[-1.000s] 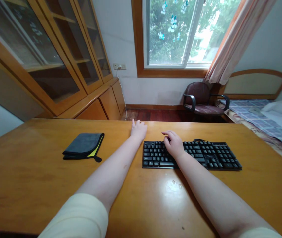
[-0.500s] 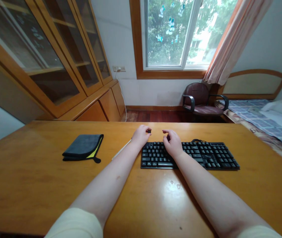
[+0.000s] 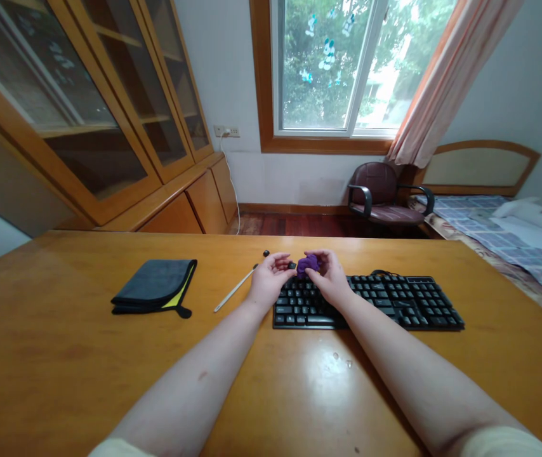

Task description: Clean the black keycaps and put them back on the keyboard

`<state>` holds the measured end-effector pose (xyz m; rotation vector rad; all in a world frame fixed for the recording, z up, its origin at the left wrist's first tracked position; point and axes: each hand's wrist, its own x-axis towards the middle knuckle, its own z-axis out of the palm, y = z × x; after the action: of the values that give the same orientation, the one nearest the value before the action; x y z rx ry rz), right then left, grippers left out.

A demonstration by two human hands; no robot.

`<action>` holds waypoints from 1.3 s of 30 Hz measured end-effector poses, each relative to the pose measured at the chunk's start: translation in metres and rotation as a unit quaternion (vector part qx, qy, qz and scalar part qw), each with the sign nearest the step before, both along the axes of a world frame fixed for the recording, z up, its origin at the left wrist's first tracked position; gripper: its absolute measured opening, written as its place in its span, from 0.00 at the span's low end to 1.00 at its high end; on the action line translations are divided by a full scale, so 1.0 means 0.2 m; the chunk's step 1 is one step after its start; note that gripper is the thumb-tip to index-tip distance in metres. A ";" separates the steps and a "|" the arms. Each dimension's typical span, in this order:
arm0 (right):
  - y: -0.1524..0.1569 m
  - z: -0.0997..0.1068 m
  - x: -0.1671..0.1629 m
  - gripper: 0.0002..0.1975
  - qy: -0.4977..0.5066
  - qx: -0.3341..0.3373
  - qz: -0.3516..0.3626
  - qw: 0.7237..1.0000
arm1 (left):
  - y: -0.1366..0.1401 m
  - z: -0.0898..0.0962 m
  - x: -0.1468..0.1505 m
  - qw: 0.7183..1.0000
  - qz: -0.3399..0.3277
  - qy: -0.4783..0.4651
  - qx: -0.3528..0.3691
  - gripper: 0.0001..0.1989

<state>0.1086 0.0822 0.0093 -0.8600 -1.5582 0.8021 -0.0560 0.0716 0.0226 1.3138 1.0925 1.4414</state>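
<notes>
Between thumb and fingers, my left hand (image 3: pixel 271 277) holds a small black keycap (image 3: pixel 292 265). My right hand (image 3: pixel 332 278) pinches a crumpled lump of purple material (image 3: pixel 308 265), either cloth or putty, close to the keycap. Both hands are over the back left part of a black keyboard (image 3: pixel 414 303). Another small black keycap (image 3: pixel 266 253) lies on the table beyond my left hand. A thin pale stick with a dark far end (image 3: pixel 233 290) rests left of the keyboard, its tip beside my left hand.
A folded grey cloth with black edging and a yellow underside (image 3: pixel 154 285) lies on the left of the wooden table (image 3: pixel 271 393). Behind the table are a glass-doored cabinet (image 3: pixel 123 127), an office chair (image 3: pixel 380 190) and a bed (image 3: pixel 513 228).
My hands have come closer together. The purple lump now shows in my right hand, and the keycap in my left has moved slightly right and down. A loose keycap on the table is now visible.
</notes>
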 end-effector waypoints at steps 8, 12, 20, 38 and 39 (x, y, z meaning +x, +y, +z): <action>-0.01 0.05 0.00 0.17 0.079 -0.093 0.020 0.992 | -0.04 0.03 0.02 0.999 -0.011 -0.035 -0.005 0.13; -0.02 0.06 -0.01 0.16 0.084 -0.101 0.004 0.991 | -0.06 0.05 0.04 0.998 0.008 -0.043 -0.035 0.12; -0.07 0.14 -0.01 0.23 -0.001 -0.038 0.125 0.991 | -0.08 0.08 0.02 0.998 0.064 0.009 0.003 0.09; -0.09 0.18 -0.01 0.09 -0.039 -0.046 0.013 0.998 | -0.11 0.07 0.06 0.995 -0.009 -0.085 -0.045 0.09; -0.10 0.18 -0.01 0.08 -0.038 -0.047 0.009 0.998 | -0.10 0.06 0.06 0.994 -0.015 -0.097 -0.049 0.10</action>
<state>0.1064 0.0625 0.0454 -0.9555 -1.6068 0.8690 -0.0437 0.0512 0.0340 1.0933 0.9978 1.4408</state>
